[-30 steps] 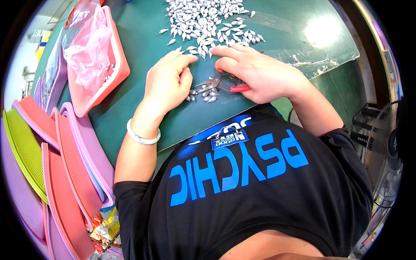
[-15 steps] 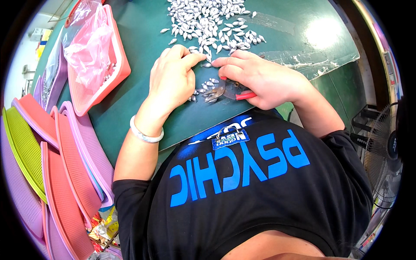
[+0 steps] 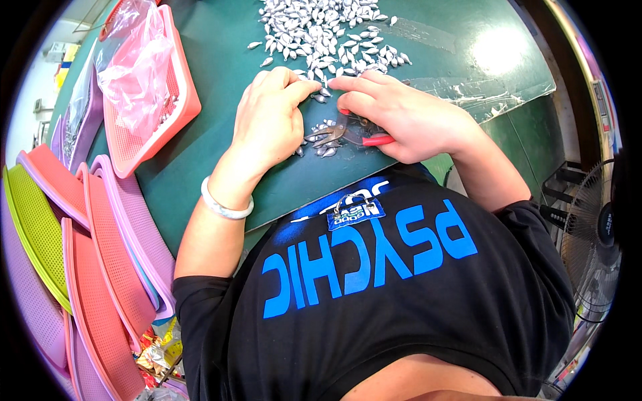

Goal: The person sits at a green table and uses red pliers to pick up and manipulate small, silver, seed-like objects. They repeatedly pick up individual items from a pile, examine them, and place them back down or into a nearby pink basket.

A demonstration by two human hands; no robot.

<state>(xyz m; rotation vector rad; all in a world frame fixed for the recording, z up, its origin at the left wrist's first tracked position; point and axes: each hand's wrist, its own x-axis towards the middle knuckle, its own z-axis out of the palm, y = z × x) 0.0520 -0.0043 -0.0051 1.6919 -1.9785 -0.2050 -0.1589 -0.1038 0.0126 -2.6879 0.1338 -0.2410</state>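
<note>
My right hand [image 3: 401, 113] is closed around a pair of red-handled pliers [image 3: 333, 136], their metal jaws pointing left and smeared by motion. Its index finger stretches forward to a few small grey teardrop-shaped metal weights [image 3: 322, 96]. From the other side, the extended index finger of my left hand [image 3: 271, 113] meets the same weights. My left thumb is apart from that finger, and the remaining fingers are partly hidden; nothing shows in this hand. Under the plier jaws lies a small cluster of similar weights [image 3: 326, 151]. Beyond both hands spreads a large heap of weights [image 3: 314, 33].
A pink basket [image 3: 189, 100] with clear plastic bags stands on the green table [image 3: 221, 40] at the left. Several pink, purple and green baskets [image 3: 107, 301] are stacked at the lower left. Clear tape [image 3: 481, 93] covers the table's right part. A fan [image 3: 592, 234] stands at the right.
Both index fingers have shifted slightly, and more weights now lie between them and my body. The plier jaws have moved a little up and left over the small cluster.
</note>
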